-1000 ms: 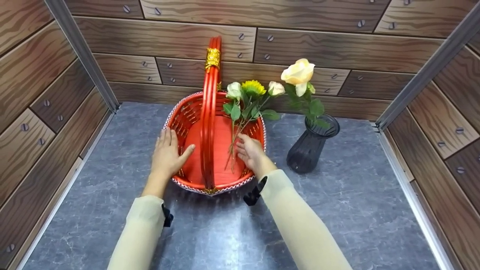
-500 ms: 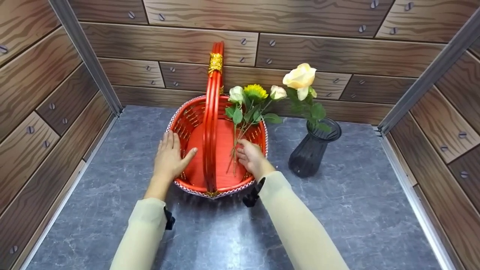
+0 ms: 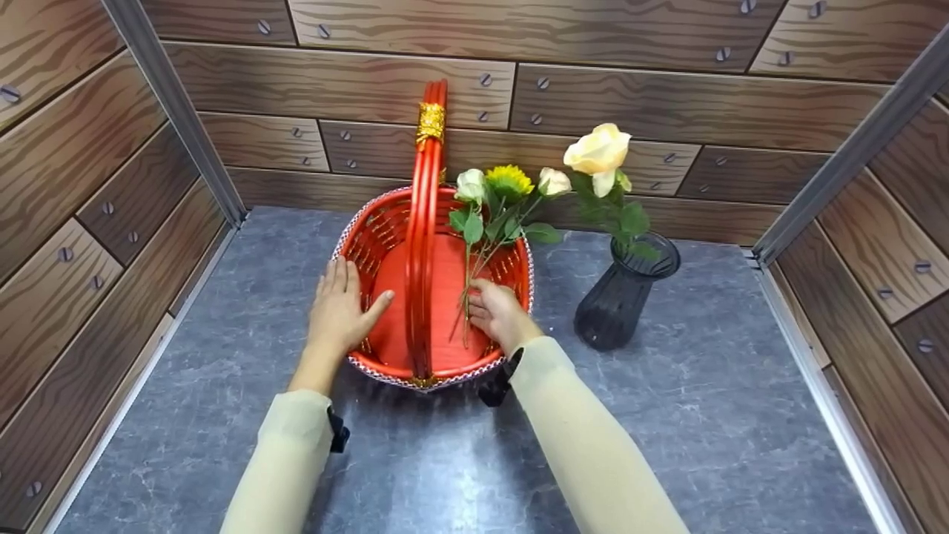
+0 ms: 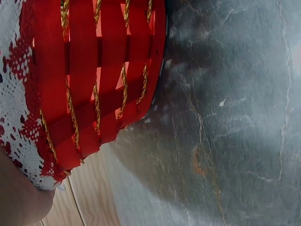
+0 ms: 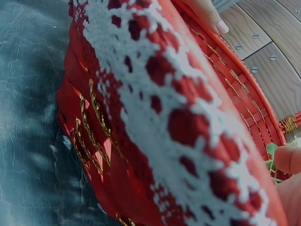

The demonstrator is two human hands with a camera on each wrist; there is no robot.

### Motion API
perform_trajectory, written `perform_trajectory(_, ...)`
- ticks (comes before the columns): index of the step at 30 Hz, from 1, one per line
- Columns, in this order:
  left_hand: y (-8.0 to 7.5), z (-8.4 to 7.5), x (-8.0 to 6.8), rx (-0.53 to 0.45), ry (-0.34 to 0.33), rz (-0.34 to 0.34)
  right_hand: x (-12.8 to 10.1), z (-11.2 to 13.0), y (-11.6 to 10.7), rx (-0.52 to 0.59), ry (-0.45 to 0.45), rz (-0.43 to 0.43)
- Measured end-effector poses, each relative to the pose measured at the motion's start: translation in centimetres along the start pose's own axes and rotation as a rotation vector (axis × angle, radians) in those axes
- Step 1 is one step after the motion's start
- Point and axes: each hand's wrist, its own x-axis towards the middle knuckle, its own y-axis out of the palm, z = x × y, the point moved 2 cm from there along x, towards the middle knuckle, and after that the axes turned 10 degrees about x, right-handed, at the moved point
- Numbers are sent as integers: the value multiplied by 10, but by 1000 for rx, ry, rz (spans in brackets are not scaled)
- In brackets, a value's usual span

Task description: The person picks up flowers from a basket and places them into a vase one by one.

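Note:
My left hand [image 3: 338, 310] rests on the left rim of a red woven basket [image 3: 363, 256], fingers straight and thumb spread inward. Inside the basket, my right hand [image 3: 498, 308] has curled fingers at the thin green stems [image 3: 474, 261] of several artificial flowers and appears to pinch them. Their heads lean over the back right rim: a whitish rose [image 3: 470, 185], a yellow daisy-like bloom [image 3: 509, 181] and a pale pink rose [image 3: 554, 182]. The right wrist view catches fingers [image 5: 288, 159] beside green stems. The left wrist view shows the basket's outer slats [image 4: 84, 94].
A tall red handle [image 3: 420, 245] with gold wrapping arches over the basket. To its right, a dark glass vase [image 3: 612, 308] holds a cream rose [image 3: 597, 152]. Wood-pattern walls [image 3: 593, 96] enclose the grey marbled surface [image 3: 460, 460].
The head view has shifted slightly. Both hands, the basket and the flowers keep the same places relative to one another.

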Motion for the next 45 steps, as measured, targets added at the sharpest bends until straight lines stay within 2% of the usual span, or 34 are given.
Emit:
perform_trajectory(6,0,-1,0,0,-5,3,-1,-1,-1,12,-7,15)
perform_trajectory(14,1,-1,0,8,-3,-14,1,-1,-1,57,-30,-42)
perform_trajectory(18,0,0,1,8,1,-14,1,0,0,55,-64,-41)
perform_trajectory(28,-1,0,1,12,2,-6,2,-3,4,-41,-101,-43)
perform_trajectory(39,-2,0,0,-5,0,-13,3,-6,5,-58,-135,-24)
perform_trajectory(45,-1,0,-1,-1,1,-14,1,-10,8,-177,-171,27)
